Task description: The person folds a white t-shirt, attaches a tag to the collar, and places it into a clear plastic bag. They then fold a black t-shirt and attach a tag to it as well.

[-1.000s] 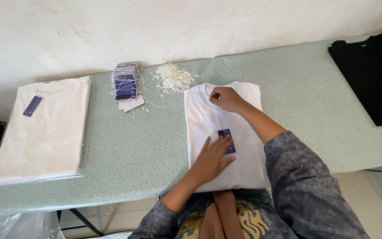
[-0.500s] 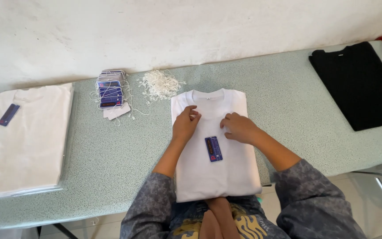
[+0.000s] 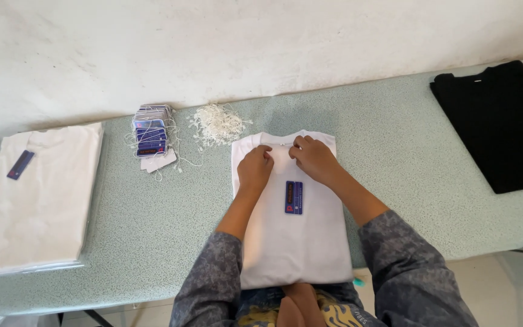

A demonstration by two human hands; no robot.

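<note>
White shirt (image 3: 292,242), folded flat into a neat rectangle, lies on the green speckled bench (image 3: 394,163) right in front of the person, with its bottom edge hanging a little over the near side. A small blue tag (image 3: 293,197) lies on the middle of the shirt. Both hands rest near the collar at the top of the shirt. The left hand (image 3: 255,169) lies palm down, with its fingers bunched together at the cloth by the collar. The right hand (image 3: 313,158) is just beside it, fingers curled and pinching something at the collar; it is too small to tell what. Both arms wear grey patterned sleeves. No boxes or bowls are on the bench. To the left of the shirt sits a fluffy pile of white strings (image 3: 216,124), and next to that a stack of blue tags (image 3: 151,136) with strings around it. At the far left lies a stack of white shirts (image 3: 37,200) in shiny clear plastic, with a blue tag on top. At the far right a black shirt (image 3: 503,127) lies flat, soft and smooth.
</note>
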